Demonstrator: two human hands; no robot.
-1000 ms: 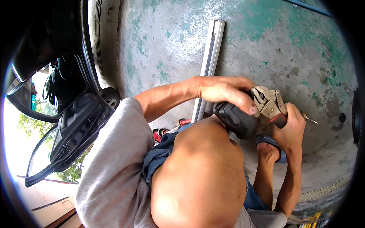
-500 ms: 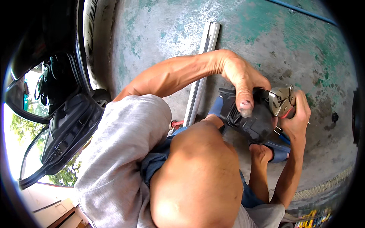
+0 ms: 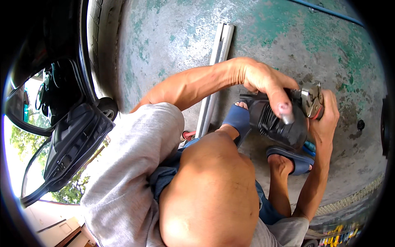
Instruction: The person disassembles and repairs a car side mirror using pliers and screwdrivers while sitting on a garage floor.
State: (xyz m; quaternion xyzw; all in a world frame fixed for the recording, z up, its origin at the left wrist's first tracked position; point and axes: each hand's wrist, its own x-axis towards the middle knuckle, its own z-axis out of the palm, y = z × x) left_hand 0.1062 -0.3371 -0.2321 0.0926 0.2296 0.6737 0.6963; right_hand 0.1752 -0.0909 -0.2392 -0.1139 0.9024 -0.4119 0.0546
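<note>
Knee [image 3: 207, 185] placed nearest, below black tool [image 3: 284, 129]. Tool gripped by left hand [image 3: 271, 86], thumb laid over it, fingers partly hidden. Locking pliers [image 3: 312, 98] clasped by curled right hand [image 3: 328, 115] at tool's right end. Floor [image 3: 271, 45] bounded by metal rail [image 3: 221, 47] leftward, blue hose [image 3: 329, 12] farthest.

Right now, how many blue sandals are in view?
2. One sandal is on the foot left of the black tool; the other sandal is on the foot below it in the picture. Any behind the legs would be hidden.
</note>
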